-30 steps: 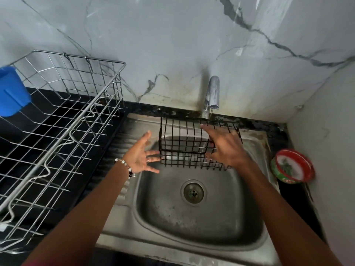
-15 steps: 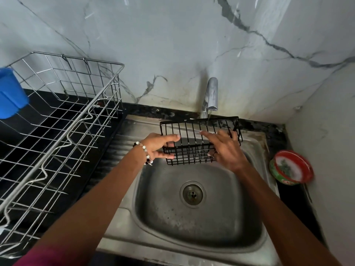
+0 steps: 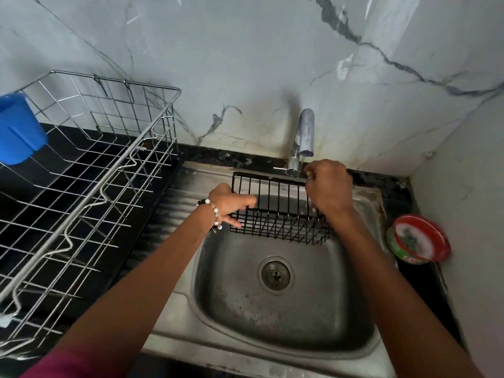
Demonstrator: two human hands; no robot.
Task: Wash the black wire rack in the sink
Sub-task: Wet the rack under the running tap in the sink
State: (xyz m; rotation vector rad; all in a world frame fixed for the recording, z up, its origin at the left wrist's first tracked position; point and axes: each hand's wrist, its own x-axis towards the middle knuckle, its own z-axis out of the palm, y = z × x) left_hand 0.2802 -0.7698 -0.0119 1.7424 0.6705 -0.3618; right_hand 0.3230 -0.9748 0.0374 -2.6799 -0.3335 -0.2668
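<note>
One black wire rack with thin straight bars in a grid, held over the back of one stainless steel sink, right under one chrome tap; rack tilted, its far rim raised toward the tap; two bare hands on it; left hand curled round the rack's left end, thumb over the bars, fingers under; one beaded bracelet of black and white round beads on that wrist; right hand clenched in a fist on the rack's upper right rim, one ring on a finger; whether water runs from the spout, cannot tell; sink basin rounded-rectangular, dull and speckled, one round metal drain strainer in its middle; ribbed steel draining board on the left; one large silver wire dish rack, open square mesh, on the black countertop left of the sink; one blue plastic cup hung at its left edge; one round red-and-green tub on the counter right of the sink, touching the white wall; grey-veined marble-look wall behind.
</note>
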